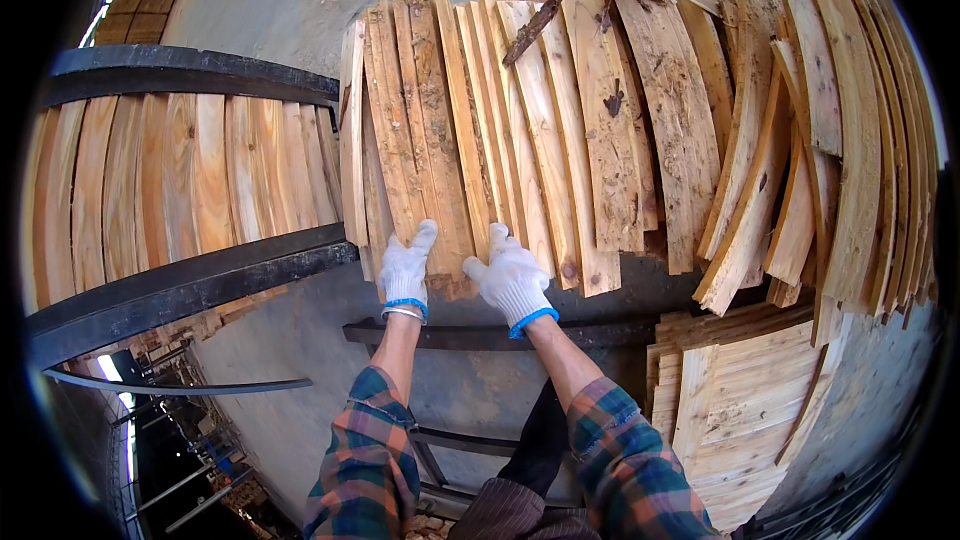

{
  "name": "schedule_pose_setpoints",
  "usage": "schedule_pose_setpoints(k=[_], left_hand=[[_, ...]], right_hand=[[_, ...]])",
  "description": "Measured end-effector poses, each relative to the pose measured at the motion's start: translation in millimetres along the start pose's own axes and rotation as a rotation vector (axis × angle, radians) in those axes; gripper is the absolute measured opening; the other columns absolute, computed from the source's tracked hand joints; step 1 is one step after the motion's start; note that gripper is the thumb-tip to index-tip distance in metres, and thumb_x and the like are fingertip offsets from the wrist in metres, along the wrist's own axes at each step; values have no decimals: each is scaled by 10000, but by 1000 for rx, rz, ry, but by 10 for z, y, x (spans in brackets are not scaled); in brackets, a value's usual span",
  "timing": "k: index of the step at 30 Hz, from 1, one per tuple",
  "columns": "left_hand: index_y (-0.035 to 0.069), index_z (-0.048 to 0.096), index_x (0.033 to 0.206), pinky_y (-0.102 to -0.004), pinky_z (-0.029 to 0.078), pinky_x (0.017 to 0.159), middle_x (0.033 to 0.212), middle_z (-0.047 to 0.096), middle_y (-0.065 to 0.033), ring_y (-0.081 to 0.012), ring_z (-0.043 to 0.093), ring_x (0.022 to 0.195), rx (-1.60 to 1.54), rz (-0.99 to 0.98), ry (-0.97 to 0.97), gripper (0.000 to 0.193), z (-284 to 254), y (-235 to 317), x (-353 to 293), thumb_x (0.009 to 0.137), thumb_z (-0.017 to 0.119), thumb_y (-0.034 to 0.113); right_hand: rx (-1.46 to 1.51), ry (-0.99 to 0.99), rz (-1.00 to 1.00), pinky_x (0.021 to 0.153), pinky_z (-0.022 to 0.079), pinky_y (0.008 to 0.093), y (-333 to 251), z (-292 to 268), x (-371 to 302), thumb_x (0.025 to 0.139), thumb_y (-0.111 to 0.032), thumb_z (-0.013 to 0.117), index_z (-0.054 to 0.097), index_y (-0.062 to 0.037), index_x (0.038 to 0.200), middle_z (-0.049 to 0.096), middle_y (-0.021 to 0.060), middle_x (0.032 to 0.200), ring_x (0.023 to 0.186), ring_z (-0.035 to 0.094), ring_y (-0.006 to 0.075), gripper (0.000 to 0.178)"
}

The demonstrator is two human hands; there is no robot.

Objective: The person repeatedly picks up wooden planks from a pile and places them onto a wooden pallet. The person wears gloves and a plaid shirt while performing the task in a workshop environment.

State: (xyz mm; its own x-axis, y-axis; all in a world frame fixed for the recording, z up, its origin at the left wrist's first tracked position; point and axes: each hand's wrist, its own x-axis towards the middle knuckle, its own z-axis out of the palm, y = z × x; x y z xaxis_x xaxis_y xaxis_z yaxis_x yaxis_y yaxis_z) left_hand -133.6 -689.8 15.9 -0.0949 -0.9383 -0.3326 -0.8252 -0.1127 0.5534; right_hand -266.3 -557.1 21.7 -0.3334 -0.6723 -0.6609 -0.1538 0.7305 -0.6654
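Note:
A row of rough sawn wooden boards (535,140) lies side by side in front of me, their near ends uneven. My left hand (405,270), in a white knit glove with a blue cuff, is closed at the near end of a rough, bark-flecked wooden board (392,140). My right hand (512,278), gloved the same way, is closed at the near ends of the boards just to the right, its thumb pointing left. Between the two hands, the end of a wooden board (455,265) shows. Some fingertips of both hands are hidden against the wood.
On the left, planed boards (180,180) lie across black metal rails (200,275). A strip of dark bark (555,8) rests over the row. More boards lean and overlap at right (850,140), above a lower stack (740,400). A black metal bar (450,337) runs below my hands.

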Motion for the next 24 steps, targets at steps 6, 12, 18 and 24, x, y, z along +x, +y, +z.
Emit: schedule_pose_setpoints(k=[6, 12, 18, 24], left_hand=[[8, 633, 1235, -355, 499, 807, 1011, 711, -138, -237, 662, 887, 49, 7, -100, 725, -83, 15, -719, 819, 704, 598], [-39, 579, 1307, -302, 432, 969, 1204, 643, -105, -176, 581, 1058, -89, -371, -297, 654, -272, -821, -1389, 887, 726, 440], [-25, 416, 1396, -400, 529, 947, 1285, 550, -190, -271, 602, 1113, -432, -58, -434, 709, 118, -248, -981, 963, 574, 513], [-27, 301, 1500, -465, 441, 1054, 1445, 416, -260, -347, 500, 1277, -356, -162, -528, 852, -673, -368, -1889, 955, 523, 588]], right_hand=[[-104, 27, -53, 636, 548, 513, 342, 102, -467, 877, -511, 612, 411, 40, 1275, 670, 202, 1022, 843, 707, 349, 709], [741, 28, 125, 906, 512, 361, 1338, 531, -947, 832, -544, 697, 753, -35, 1029, 690, 179, 1126, 1024, 676, 281, 548], [948, -84, -7, 915, 481, 348, 1241, 702, -420, 838, -568, 683, 542, -27, 1359, 680, 212, 1145, 1047, 644, 279, 765], [1030, -555, -110, 982, 461, 355, 1277, 402, -1409, 785, -542, 765, 564, -67, 1369, 672, 135, 1224, 1143, 626, 251, 779]])
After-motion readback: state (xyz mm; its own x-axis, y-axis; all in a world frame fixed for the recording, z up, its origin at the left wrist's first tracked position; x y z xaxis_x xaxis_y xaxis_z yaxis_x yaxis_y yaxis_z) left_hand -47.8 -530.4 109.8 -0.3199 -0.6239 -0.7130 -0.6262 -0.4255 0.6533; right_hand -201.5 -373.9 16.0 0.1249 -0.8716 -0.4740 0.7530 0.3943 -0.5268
